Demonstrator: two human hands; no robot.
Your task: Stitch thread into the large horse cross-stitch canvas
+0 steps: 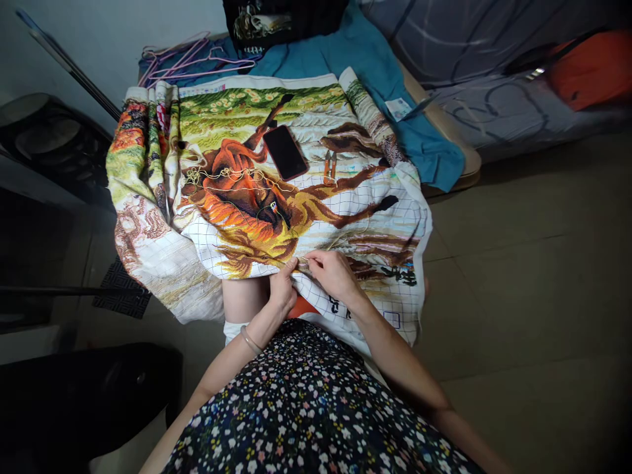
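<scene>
Pinching something thin (304,258) (too fine to identify) in right hand (336,275), by near edge of embroidered cloth (203,241), clasping that edge in left hand (283,288), with fingers partly hidden.

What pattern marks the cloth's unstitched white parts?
The cloth has a grid of dark lines, seen in the head view.

Cross-stitch canvas (207,240) spread across the lap, right edge rolled up at the far corner. Left hand (283,288) grips the near fold, thumb on top. Right hand (333,273) just beside it, fingertips pinching a needle or thread (303,259), too fine to tell. Black-screened phone (285,153) toward far edge, orange-handled snips (330,168) right of it. Loose yellow strands (232,174) toward left edge. Pink hangers (197,59) beyond far-left corner.
</scene>
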